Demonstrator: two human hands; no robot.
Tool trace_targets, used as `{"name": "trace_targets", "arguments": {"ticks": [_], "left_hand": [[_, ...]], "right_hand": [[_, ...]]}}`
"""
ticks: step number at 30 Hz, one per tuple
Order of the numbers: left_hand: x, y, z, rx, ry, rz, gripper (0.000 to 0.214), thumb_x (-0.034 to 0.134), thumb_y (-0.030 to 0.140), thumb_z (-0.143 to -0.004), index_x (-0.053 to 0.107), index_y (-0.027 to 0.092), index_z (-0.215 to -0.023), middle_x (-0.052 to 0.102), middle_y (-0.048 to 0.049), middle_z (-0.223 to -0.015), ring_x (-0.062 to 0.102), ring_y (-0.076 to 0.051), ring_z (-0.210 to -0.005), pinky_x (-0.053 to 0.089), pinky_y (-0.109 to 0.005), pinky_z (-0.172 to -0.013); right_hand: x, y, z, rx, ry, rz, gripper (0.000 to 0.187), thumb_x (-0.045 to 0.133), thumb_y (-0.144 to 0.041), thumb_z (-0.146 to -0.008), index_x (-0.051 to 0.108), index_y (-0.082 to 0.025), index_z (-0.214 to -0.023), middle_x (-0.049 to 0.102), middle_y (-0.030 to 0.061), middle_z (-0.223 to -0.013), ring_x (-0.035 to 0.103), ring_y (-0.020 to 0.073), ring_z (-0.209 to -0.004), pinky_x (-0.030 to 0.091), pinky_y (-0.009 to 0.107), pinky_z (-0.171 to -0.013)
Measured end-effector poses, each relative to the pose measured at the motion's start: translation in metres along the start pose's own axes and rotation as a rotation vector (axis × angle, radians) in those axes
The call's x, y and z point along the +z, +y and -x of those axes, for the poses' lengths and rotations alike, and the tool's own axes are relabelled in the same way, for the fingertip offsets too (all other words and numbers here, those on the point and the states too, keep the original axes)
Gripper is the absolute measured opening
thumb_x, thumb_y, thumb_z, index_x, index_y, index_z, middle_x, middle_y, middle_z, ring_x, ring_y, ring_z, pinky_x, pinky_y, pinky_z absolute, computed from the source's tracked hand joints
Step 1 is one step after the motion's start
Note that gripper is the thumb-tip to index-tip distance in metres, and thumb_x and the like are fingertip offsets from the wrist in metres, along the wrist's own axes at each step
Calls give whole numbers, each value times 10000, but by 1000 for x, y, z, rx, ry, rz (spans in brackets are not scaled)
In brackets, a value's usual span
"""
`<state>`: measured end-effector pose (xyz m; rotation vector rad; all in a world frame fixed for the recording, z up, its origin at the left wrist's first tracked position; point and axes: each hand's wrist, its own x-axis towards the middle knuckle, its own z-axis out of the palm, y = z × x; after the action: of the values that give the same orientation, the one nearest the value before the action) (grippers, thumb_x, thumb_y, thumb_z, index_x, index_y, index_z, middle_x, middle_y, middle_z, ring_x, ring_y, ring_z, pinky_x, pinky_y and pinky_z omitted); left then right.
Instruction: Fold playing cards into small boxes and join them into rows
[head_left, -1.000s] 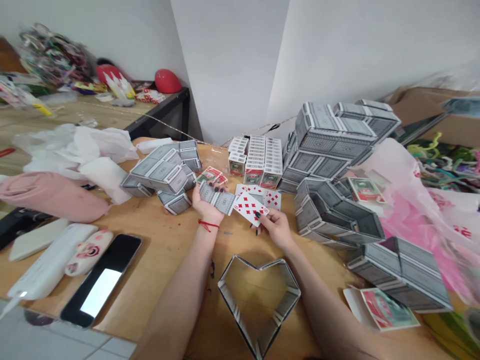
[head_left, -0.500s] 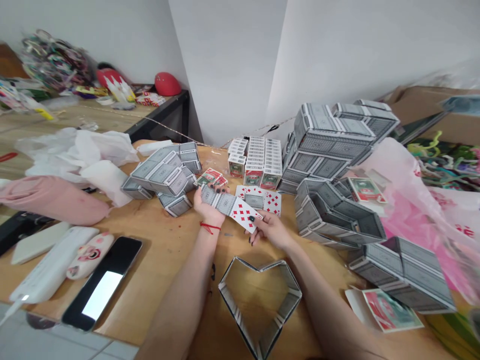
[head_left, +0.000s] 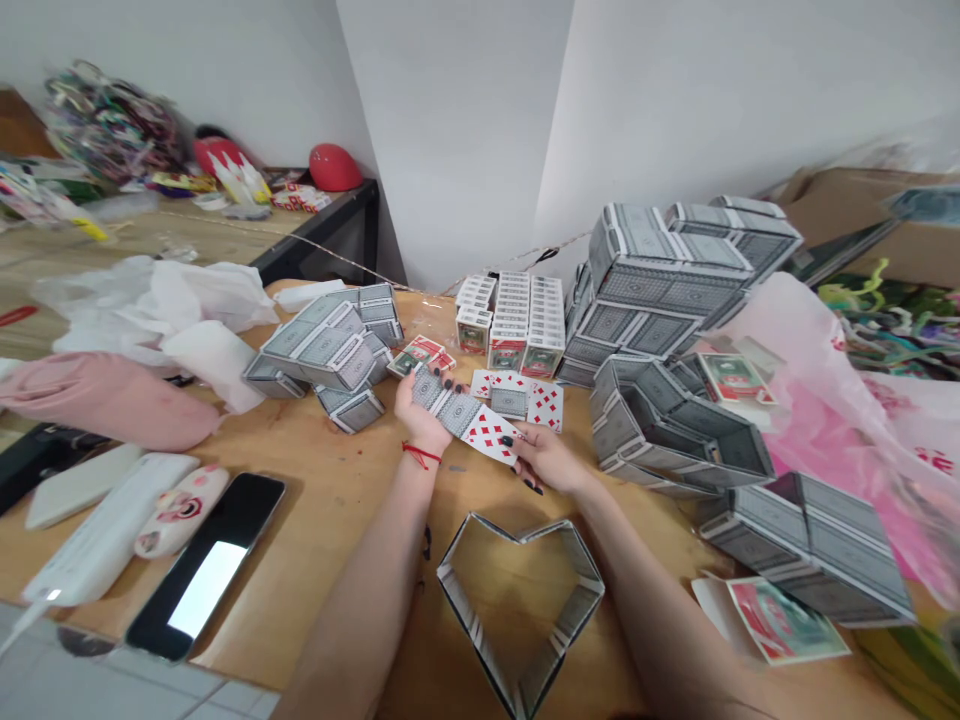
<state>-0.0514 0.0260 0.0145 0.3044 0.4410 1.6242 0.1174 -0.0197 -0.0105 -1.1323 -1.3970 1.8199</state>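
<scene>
A strip of joined playing cards [head_left: 458, 412] stretches between my hands, grey patterned backs on the left and a red diamonds face at the right end. My left hand [head_left: 422, 412] is closed around its left end, fingers underneath and behind. My right hand [head_left: 546, 457] pinches the diamonds end, thumb on top. Just beyond, more playing cards [head_left: 545, 404] lie on the table, diamonds faces up with a grey back among them. A heart-shaped frame made of cards [head_left: 463, 622] stands on the table between my forearms.
Folded-card structures [head_left: 637, 260] are stacked at the right, with others at left. Rows of card boxes [head_left: 508, 325] stand at the back. A phone [head_left: 202, 570], a white power bank [head_left: 105, 530] and a pink pouch [head_left: 112, 400] lie left; a pink plastic bag [head_left: 795, 340] is right.
The card strip has shifted slightly right and down, with my left hand following it. My right hand's fingers have moved a little along the diamonds end. The heart frame stays put.
</scene>
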Motion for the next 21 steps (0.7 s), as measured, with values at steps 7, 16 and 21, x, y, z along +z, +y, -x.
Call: {"name": "trace_targets", "arguments": {"ticks": [7, 16, 21], "left_hand": [[-1, -2, -1, -3, 15, 16, 245, 380, 387, -748, 465, 164, -690, 423, 7, -550, 448, -109, -491, 414, -276, -563], [1, -2, 0, 46, 17, -59, 230, 376, 380, -733, 441, 169, -669, 418, 1, -541, 449, -116, -496, 403, -269, -546], [0, -4, -1, 21, 71, 21, 237, 385, 373, -748, 466, 161, -679, 423, 5, -544, 451, -107, -506, 417, -271, -576]], "right_hand": [[3, -1, -1, -30, 66, -18, 254, 495, -424, -733, 434, -177, -716, 481, -90, -427, 385, 34, -259, 251, 127, -242], [9, 2, -2, -42, 173, 6, 278, 477, -431, -733, 400, -190, -615, 445, -82, -369, 378, 51, -234, 255, 144, -222], [9, 0, -2, -34, 194, -71, 266, 498, -406, -714, 412, -186, -593, 445, -73, -365, 360, 46, -231, 231, 143, -221]]}}
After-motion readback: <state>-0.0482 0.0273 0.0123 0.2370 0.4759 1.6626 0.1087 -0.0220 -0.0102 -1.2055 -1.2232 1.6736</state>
